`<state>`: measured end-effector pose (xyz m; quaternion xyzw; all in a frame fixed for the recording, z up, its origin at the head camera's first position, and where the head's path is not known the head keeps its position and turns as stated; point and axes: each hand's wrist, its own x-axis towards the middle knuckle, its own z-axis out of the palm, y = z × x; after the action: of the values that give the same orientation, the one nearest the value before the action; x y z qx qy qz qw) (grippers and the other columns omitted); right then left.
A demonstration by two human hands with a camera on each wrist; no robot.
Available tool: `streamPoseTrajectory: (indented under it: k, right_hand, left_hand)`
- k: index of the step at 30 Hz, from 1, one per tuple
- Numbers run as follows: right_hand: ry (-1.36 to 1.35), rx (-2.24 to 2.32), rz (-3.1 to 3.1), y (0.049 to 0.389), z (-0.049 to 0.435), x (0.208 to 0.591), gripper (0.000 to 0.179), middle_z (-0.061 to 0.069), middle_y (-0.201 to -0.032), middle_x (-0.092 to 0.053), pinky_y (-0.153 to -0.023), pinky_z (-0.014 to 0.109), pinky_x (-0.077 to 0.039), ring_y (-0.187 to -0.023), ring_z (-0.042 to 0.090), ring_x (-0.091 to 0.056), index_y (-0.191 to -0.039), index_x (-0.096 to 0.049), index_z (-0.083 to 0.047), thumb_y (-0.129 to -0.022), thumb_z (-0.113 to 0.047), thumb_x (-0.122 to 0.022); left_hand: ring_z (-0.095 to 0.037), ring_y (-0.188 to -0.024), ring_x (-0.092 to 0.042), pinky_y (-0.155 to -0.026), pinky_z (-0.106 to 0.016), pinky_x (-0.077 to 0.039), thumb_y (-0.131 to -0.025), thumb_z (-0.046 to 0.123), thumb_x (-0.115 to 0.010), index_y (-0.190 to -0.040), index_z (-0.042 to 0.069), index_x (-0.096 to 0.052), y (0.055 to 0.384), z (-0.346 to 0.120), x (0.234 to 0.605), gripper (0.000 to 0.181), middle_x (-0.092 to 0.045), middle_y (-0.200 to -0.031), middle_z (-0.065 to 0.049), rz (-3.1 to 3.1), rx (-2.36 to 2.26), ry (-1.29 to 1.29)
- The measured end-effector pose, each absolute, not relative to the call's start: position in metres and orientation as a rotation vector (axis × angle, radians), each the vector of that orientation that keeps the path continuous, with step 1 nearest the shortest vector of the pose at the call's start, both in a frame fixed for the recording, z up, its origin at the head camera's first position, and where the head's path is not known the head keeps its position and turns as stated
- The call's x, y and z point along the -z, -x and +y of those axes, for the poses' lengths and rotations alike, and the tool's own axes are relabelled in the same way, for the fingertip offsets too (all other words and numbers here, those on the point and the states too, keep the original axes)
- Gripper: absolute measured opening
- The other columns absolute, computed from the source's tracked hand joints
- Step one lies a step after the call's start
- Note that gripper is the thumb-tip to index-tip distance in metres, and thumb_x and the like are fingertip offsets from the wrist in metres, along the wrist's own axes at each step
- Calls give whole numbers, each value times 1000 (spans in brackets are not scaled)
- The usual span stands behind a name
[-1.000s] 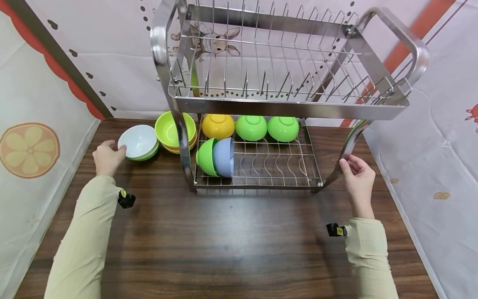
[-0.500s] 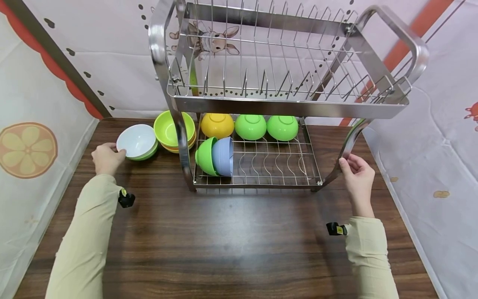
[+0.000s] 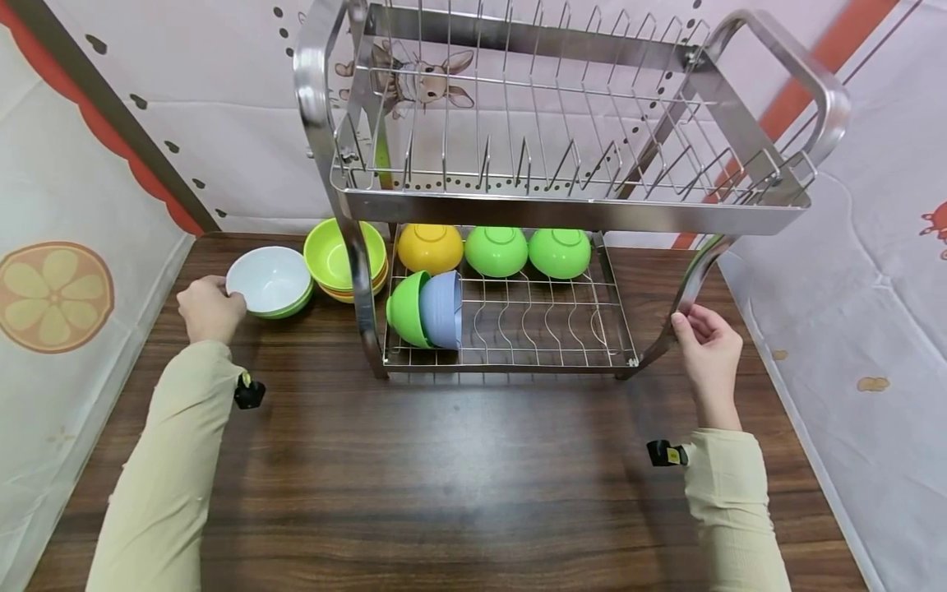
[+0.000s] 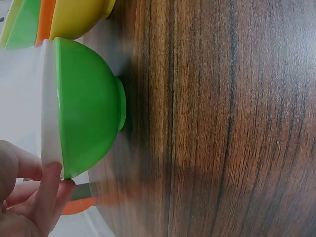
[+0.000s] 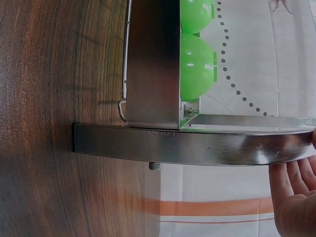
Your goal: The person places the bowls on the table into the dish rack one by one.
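White bowl [image 3: 268, 278]: upright, mouth up, nested in a green bowl [image 4: 86, 106], on the tabletop [image 3: 459, 477]. Left hand [image 3: 210, 309]: fingers pinched close on its left rim. Right hand [image 3: 712, 349]: fingers curled on the steel rack [image 3: 577, 215]; rack's long axis runs left to right. Lower tier [image 3: 510, 369]: three bowls [image 3: 497, 252] inverted, two nested bowls [image 3: 442, 311] tipped, mouths rightward. Printed sheets [image 3: 244, 156] stand behind.

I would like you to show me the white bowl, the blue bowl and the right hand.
White bowl [image 3: 268, 281], head view: middle of its inside.
Blue bowl [image 3: 444, 311], head view: its outer wall.
Right hand [image 3: 708, 349], head view: middle of the visible hand.
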<state>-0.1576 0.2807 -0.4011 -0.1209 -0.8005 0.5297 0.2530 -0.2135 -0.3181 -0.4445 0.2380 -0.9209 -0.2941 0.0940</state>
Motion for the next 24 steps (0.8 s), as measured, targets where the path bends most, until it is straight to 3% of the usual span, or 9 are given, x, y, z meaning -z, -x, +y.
streamPoseTrajectory:
  k: [4, 7, 10, 16, 20, 24]
  right_hand:
    - [336, -1436, -2175, 157, 281, 401, 17, -34, -64, -53, -64, 4, -42, -66, -13, -54, -96, -61, 7, -83, -3, -62]
    - [329, -1466, -2156, 158, 281, 401, 8, -32, -65, -55, -63, 4, -43, -65, -12, -55, -89, -62, -6, -82, -3, -62]
    - [312, -1512, -2131, 157, 279, 400, 18, -29, -65, -58, -62, 4, -43, -64, -11, -57, -83, -59, -18, -82, -1, -62]
    - [310, -1496, -2144, 157, 280, 400, 12, -30, -65, -57, -62, 4, -43, -64, -12, -56, -86, -59, -12, -82, -1, -61]
    - [309, -1484, -2145, 158, 282, 403, 17, -31, -66, -57, -62, 4, -43, -64, -12, -56, -85, -58, -18, -82, -2, -62]
    - [302, -1521, -2122, 159, 282, 402, 21, -28, -66, -59, -62, 4, -44, -63, -11, -57, -82, -58, -21, -81, 0, -62]
  left_hand:
    - [-44, -93, -52, -77, -52, -41, -79, 6, -40, -112, -10, -58, 214, -318, 445, 41, -60, -98, -28, -2690, 889, -714]
    - [-45, -92, -52, -77, -53, -40, -78, 6, -40, -110, -8, -60, 214, -320, 445, 40, -60, -96, -27, -2663, 879, -714]
    - [-46, -93, -51, -81, -55, -36, -77, 5, -40, -108, -8, -61, 214, -321, 444, 40, -60, -95, -27, -2640, 855, -693]
    - [-46, -94, -51, -83, -55, -33, -76, 4, -39, -104, -8, -62, 213, -323, 440, 38, -60, -92, -26, -2634, 811, -655]
    - [-43, -91, -52, -82, -53, -33, -76, 4, -39, -105, -7, -63, 211, -324, 434, 39, -61, -93, -26, -2635, 798, -624]
    - [-37, -80, -53, -73, -48, -33, -75, 4, -40, -101, -5, -65, 207, -324, 427, 37, -62, -88, -25, -2619, 751, -558]
